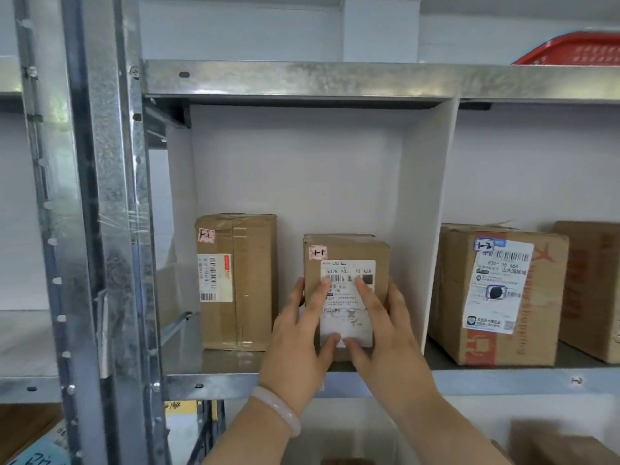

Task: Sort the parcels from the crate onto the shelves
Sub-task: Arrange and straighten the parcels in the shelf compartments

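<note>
A small brown cardboard parcel (345,250) with a white shipping label and a red-edged "1-1" sticker stands on the metal shelf (503,380), in the left compartment. My left hand (298,347) grips its left side and front. My right hand (385,333) grips its right side, thumb on the label. A taller taped parcel (241,283), also marked "1-1", stands to its left, apart from it. The crate is not in view.
A white divider panel (426,213) separates this compartment from the right one, where a bigger box (496,297) marked "1-2" and another box (593,286) stand. A galvanised upright (107,213) rises at left. A red basket (577,50) sits on the shelf above. More boxes lie below.
</note>
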The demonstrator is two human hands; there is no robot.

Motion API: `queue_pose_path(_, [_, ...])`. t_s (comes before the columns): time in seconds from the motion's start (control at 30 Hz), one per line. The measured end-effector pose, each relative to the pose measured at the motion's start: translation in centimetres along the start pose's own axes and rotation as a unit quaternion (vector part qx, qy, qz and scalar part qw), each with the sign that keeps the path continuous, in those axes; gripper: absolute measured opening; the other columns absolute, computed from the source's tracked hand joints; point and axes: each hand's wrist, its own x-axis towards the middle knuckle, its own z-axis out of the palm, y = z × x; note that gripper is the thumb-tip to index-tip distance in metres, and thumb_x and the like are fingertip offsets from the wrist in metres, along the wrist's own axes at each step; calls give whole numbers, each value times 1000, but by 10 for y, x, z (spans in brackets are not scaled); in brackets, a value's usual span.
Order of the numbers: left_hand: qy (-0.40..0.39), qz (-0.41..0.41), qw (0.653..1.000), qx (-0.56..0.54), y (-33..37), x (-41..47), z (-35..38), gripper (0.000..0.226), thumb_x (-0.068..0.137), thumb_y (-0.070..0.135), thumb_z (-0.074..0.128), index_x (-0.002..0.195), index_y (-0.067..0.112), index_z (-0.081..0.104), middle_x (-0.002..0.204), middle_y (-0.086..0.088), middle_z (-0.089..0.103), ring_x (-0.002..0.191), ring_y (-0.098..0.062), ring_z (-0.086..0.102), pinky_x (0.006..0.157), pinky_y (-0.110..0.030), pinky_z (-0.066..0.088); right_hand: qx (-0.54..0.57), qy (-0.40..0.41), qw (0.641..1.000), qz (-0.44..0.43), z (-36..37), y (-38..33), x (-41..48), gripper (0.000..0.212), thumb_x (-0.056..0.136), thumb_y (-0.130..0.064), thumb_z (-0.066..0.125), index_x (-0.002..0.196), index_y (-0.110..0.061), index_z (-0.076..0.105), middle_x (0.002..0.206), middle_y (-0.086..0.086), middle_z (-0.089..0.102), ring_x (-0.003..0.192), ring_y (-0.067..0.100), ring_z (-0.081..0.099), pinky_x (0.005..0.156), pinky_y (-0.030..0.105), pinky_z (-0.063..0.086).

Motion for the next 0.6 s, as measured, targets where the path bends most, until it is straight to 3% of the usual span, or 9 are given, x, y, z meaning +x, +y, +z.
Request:
queue_pose_path(0.13, [-8, -16, 1000, -8, -5, 9, 4, 97, 90, 21, 68, 142, 66, 0, 161, 6, 15, 141, -14, 29, 112, -35, 40, 3, -13, 1000, -1, 8, 4, 10, 99, 81, -22, 71, 141, -63, 5, 155, -15, 5, 136, 14, 32, 97, 39, 50])
queue_pose_path(0.43, [-12, -39, 999, -9, -10, 14, 11, 99, 91, 20, 65, 139, 70, -6, 163, 7, 10, 141, -16, 28, 115, -40, 36, -10, -21, 1000, 1, 16, 7, 15, 97, 85, -24, 68, 142, -62, 0, 156, -14, -2, 138, 15, 30, 100, 38, 49])
queue_pose_path(0.53, [-2, -28, 999, -30, -9, 10, 10, 97, 92, 25, 65, 142, 66, -8, 164, 12, 2, 146, -9, 15, 117, -36, 29, -16, 11, 1000, -1, 13, 1, 3, 94, 86, -27, 68, 143, -60, 2, 158, -14, -4, 144, 16, 20, 100, 42, 48])
queue_pose_path(0.6, [10, -22, 999, -39, -9, 6, 7, 97, 91, 29, 66, 143, 65, -9, 163, 13, -2, 144, -5, 5, 117, -38, 25, -19, 41, 999, -24, 7, -3, -10, 91, 85, -27, 68, 145, -57, 7, 159, -15, -1, 145, 9, 15, 98, 38, 49])
